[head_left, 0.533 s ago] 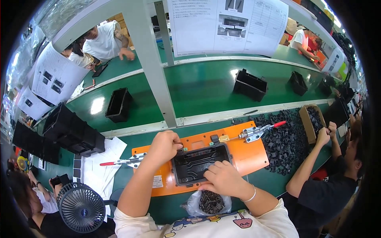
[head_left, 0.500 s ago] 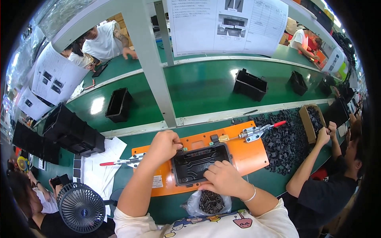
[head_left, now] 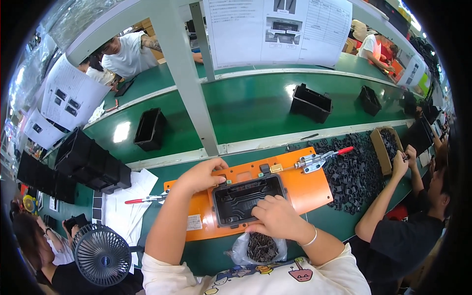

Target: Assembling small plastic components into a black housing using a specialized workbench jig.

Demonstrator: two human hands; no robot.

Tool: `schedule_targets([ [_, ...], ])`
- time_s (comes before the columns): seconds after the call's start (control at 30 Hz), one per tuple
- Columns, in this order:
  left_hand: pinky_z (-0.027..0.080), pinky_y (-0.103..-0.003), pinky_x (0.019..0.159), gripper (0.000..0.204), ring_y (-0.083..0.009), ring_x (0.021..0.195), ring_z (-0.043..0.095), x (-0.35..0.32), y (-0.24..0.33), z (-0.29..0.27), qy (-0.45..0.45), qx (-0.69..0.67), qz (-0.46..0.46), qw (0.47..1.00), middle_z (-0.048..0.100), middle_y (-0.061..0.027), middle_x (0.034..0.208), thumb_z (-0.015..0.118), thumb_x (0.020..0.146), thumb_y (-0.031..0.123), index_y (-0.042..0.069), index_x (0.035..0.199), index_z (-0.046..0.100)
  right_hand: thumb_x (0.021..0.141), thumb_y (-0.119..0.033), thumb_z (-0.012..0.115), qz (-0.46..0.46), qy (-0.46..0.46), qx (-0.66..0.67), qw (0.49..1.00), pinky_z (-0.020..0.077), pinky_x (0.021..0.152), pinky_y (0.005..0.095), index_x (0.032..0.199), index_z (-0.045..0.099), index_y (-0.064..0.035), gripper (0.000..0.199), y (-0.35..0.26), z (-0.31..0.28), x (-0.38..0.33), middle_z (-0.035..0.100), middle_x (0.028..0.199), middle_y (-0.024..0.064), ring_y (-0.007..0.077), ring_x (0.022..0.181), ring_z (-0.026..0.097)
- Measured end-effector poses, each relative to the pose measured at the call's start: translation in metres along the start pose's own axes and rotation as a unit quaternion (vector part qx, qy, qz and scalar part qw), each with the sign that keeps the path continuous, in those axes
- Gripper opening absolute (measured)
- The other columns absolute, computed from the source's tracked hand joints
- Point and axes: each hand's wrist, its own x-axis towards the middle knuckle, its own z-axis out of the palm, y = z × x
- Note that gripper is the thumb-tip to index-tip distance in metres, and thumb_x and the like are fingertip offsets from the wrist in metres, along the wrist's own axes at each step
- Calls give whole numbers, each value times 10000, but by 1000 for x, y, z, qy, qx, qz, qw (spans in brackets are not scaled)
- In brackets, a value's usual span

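A black plastic box lies open side up in an orange fixture plate. At its far left corner, my left hand has thumb and fingers curled in beside a small green block; anything between the fingertips is too small to make out. My right hand is closed over the near right part of the box, thumb by the near rim, and its curled fingers hide whatever they hold. Just below it sits a clear plastic bag full of small dark metal pins.
Red-handled toggle clamps flank the plate. Loose black parts cover the bench at right, where a co-worker's hands work by a cardboard box. Stacked black boxes, papers and a fan stand left.
My left hand has shifted slightly, its wrist dropping lower and its fingers spreading a little at the box corner. My right hand stays almost in place.
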Motion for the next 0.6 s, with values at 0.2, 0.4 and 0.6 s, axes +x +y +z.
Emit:
schedule_targets([
  [0.2,477,-344,680,228,-276,831,595,-38,32,29,277,126,266,915,588,-118,925,687,728,16,67,937,610,744,-404,709,-6,81,35,996,423,651,344,777,630,-88,327,5,1,-9,545,726,46,238,729,556],
  [0.4,479,-357,652,122,-254,787,597,-139,36,120,12,170,300,939,556,-112,785,676,686,84,50,784,612,744,-248,691,-67,40,127,989,457,617,328,789,634,-82,181,-22,1,-52,557,766,55,229,731,573],
  [0.6,491,-349,662,114,-241,832,593,-132,21,153,-38,290,286,913,570,-80,854,613,678,108,43,770,627,709,-143,605,-8,-130,-20,991,502,633,337,721,627,-74,73,-24,38,-69,578,785,65,227,754,605],
])
